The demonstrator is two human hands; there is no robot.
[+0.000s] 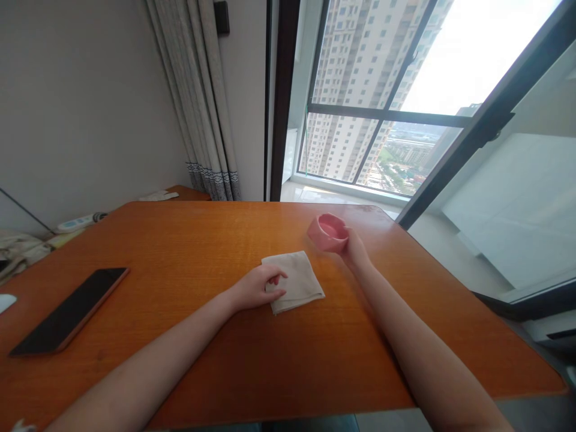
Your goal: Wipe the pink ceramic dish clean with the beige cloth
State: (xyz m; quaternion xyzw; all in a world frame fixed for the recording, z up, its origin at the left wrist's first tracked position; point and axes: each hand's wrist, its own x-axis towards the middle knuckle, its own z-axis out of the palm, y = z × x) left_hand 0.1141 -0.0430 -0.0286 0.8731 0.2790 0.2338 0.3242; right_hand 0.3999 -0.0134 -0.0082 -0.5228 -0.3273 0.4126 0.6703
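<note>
My right hand (355,249) grips the right side of a pink bowl (326,240) with angular outer walls and a round hollow. The bowl is held tilted toward me over the far right part of the table; whether its lower edge touches the wood I cannot tell. A folded off-white cloth (302,277) lies flat near the middle of the table. Over the cloth's left edge is my left hand (258,287), its fingers loosely bent and the thumb apart, with nothing between them.
A black tablet-like device (69,312) with a reddish edge lies on the left of the wooden table (189,240). A white power strip (76,223) and crumpled fabric (20,252) are beyond the left edge. A curtain (198,120) and a window (360,111) stand behind.
</note>
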